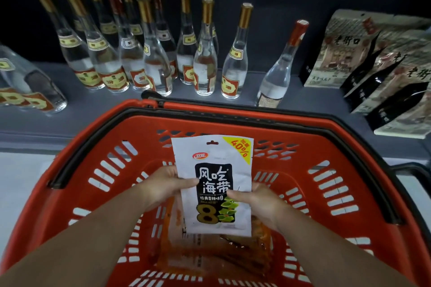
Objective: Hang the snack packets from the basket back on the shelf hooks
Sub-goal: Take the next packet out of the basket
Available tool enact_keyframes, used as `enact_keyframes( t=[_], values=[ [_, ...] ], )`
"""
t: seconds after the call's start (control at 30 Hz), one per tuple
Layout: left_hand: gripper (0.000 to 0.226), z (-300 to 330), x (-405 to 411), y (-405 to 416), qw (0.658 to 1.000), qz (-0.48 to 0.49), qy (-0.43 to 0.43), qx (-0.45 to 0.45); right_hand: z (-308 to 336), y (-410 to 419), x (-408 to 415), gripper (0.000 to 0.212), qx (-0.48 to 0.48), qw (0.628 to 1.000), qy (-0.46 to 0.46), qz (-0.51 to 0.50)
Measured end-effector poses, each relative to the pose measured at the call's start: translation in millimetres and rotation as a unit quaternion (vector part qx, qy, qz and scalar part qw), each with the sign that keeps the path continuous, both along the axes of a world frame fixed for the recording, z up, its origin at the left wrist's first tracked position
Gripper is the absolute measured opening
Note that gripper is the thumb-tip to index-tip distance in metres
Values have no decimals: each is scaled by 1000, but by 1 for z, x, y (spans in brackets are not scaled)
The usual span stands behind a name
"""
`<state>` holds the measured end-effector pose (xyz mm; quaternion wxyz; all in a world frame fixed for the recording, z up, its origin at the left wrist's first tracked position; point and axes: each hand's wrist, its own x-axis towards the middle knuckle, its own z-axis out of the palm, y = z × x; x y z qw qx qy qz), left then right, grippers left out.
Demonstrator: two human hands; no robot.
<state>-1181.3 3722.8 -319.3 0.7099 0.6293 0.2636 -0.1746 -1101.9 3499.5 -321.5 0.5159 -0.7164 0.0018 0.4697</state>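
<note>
I hold a white snack packet [214,184] upright over the red basket [349,147]. It has black Chinese lettering, a yellow 40% corner and a hang hole at its top edge. My left hand [163,187] grips its left edge with the thumb on the front. My right hand [254,201] grips its lower right side. Under the packet, orange-red snack packets [210,254] lie flat on the basket floor, partly hidden. No shelf hooks show in this view.
The basket's black handle [233,113] lies folded along the rim. On the grey shelf [93,109] beyond stand several clear liquor bottles [205,53], with one bottle lying at the far left [30,91]. Dark printed snack bags [373,65] lean at the right.
</note>
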Motion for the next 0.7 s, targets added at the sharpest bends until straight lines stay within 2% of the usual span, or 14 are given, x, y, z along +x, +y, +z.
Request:
enact_keyframes(
  t=[0.07, 0.17, 0.3, 0.47, 0.57, 0.63, 0.7],
  values=[
    [21, 16, -3, 0, 999, 34, -15, 25, 12, 2, -1, 12, 13, 1000, -20, -12],
    [21, 50, -8, 0, 994, 91, -33, 45, 44, 8, -3, 18, 21, 998, -46, -31],
    [16, 121, -9, -3, 986, 138, -65, 63, 115, 15, -2, 24, 36, 996, -51, -61],
    [18, 251, -5, -6, 979, 159, -108, 63, 240, 16, 5, 29, 56, 993, -54, -85],
    [27, 343, -5, -7, 981, 151, -113, 49, 331, 13, 5, 27, 57, 993, -67, -84],
    [37, 409, -6, -8, 986, 120, -117, 22, 401, 9, 4, 38, 53, 991, -80, -90],
    [39, 482, -8, -10, 987, 81, -132, 36, 477, 4, 2, 63, 61, 990, -90, -88]
  ],
)
